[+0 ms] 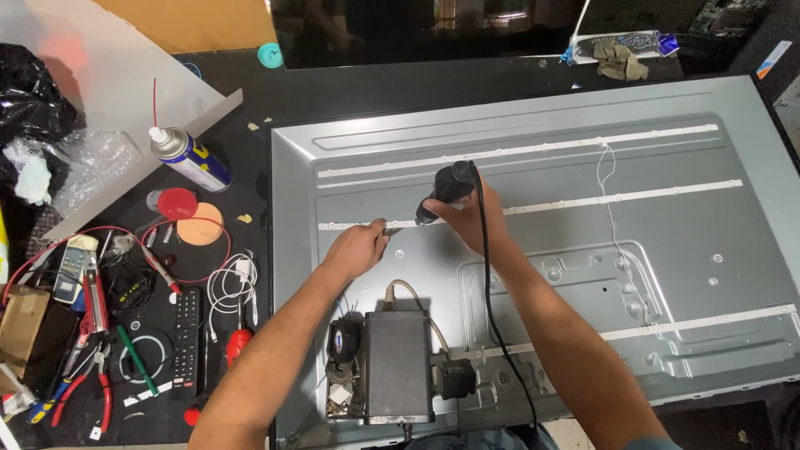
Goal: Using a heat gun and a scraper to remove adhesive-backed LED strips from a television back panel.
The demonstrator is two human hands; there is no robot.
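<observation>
On the second light strip, both hands are meeting at its left end.
Left hand (357,248) fingers are pinching together on a small tool against the white light strip (533,206), whose long axis is running left to right across the grey metal panel (708,275); right hand (471,215), just beside, is clamping a black corded handheld tool (448,187) with its tip aiming down at the strip. Near the panel's lower edge, a dark box (398,367) is sitting, wires and parts beside it.

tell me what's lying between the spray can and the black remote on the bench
In the head view, a red cap and an orange disc lie between the spray can and the black remote, with red wire looped around them.
</observation>
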